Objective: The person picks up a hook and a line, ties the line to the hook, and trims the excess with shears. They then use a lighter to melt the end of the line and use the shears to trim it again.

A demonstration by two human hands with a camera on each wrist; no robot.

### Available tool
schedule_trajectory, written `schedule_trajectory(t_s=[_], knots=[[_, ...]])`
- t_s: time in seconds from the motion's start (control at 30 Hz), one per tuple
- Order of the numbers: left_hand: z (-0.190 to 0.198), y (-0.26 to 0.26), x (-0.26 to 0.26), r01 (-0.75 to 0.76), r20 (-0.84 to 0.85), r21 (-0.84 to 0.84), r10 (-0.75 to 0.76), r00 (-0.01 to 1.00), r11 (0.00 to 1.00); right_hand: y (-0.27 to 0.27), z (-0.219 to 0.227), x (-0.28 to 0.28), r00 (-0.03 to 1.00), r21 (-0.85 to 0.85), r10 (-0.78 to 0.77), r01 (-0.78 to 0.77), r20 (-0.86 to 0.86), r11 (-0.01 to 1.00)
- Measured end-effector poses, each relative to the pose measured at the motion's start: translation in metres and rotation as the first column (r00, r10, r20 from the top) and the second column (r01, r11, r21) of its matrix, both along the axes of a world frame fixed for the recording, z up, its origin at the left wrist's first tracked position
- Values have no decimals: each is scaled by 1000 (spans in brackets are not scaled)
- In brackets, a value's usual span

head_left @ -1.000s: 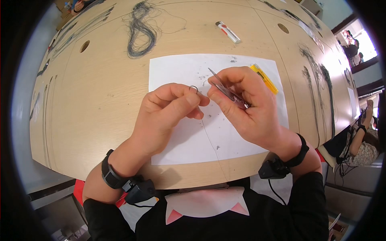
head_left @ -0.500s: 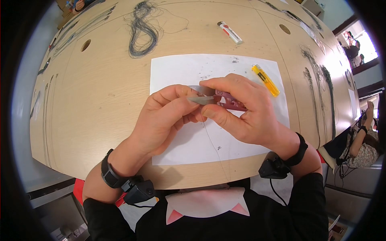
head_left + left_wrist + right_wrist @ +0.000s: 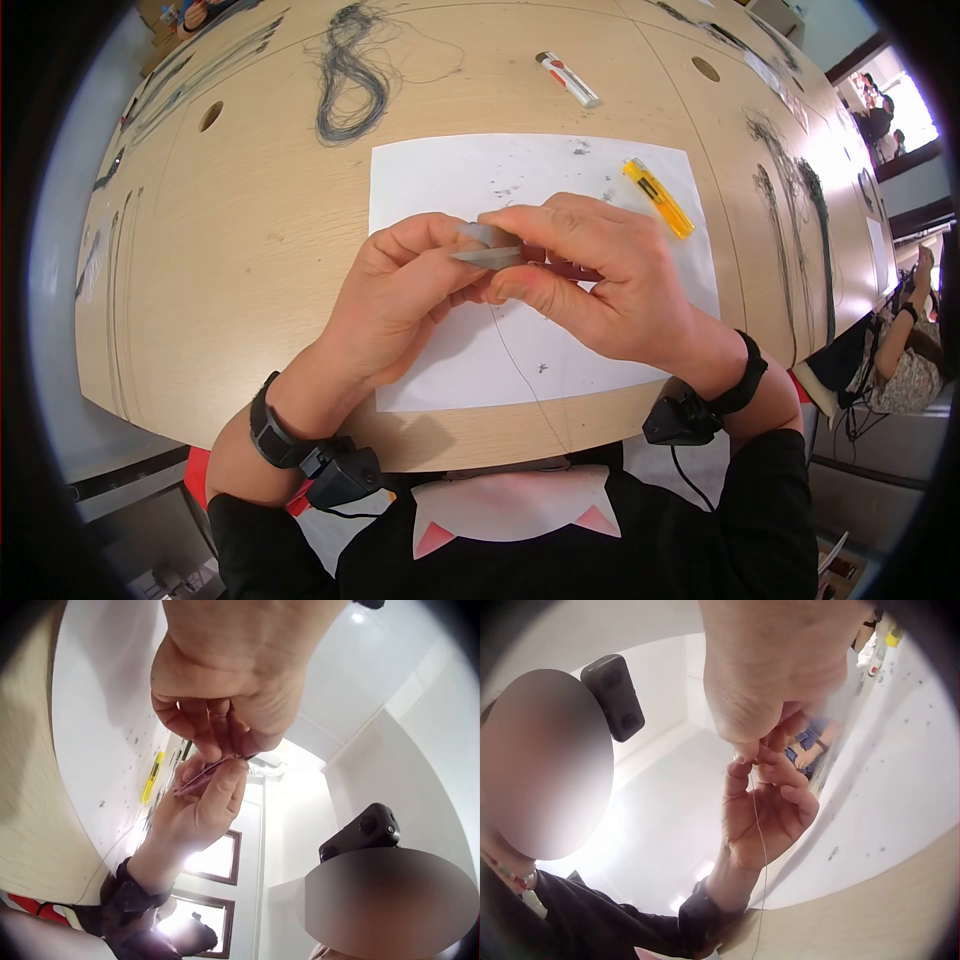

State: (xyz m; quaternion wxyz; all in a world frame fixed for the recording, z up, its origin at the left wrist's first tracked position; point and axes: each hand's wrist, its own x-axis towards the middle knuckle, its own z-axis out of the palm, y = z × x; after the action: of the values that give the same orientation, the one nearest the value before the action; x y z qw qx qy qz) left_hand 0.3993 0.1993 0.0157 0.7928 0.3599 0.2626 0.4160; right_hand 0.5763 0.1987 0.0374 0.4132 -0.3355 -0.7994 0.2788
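My left hand (image 3: 385, 290) pinches the end of a thin thread (image 3: 518, 362) between thumb and fingertips, over the white paper. In the right wrist view the thread (image 3: 760, 829) hangs down from the fingertips. My right hand (image 3: 625, 285) grips small thread snips (image 3: 492, 258) with grey blades and a maroon handle, thumb on one side and fingers on the other. The blades lie across the left fingertips in the head view. In the left wrist view the maroon handle (image 3: 201, 780) shows between the right thumb and fingers. The blade tips at the thread are hidden.
On the white paper sheet (image 3: 440, 385) lie a yellow lighter (image 3: 658, 198) and dark specks. Beyond it are a white lighter (image 3: 568, 80) and a looped bundle of grey thread (image 3: 350, 85). More dark strands (image 3: 812, 230) lie at the right.
The snips have turned from pointing away to pointing left, and their blades have come over the left fingertips. A small dark curved piece at the left fingertips is now hidden.
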Motion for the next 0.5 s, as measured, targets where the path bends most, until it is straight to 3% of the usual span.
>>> schedule_trajectory(t_s=[0.5], knots=[[1,0,2,-41,-6,-9,41,999,999,2,-1,1,1000,-4,1,-1,-1,1000]])
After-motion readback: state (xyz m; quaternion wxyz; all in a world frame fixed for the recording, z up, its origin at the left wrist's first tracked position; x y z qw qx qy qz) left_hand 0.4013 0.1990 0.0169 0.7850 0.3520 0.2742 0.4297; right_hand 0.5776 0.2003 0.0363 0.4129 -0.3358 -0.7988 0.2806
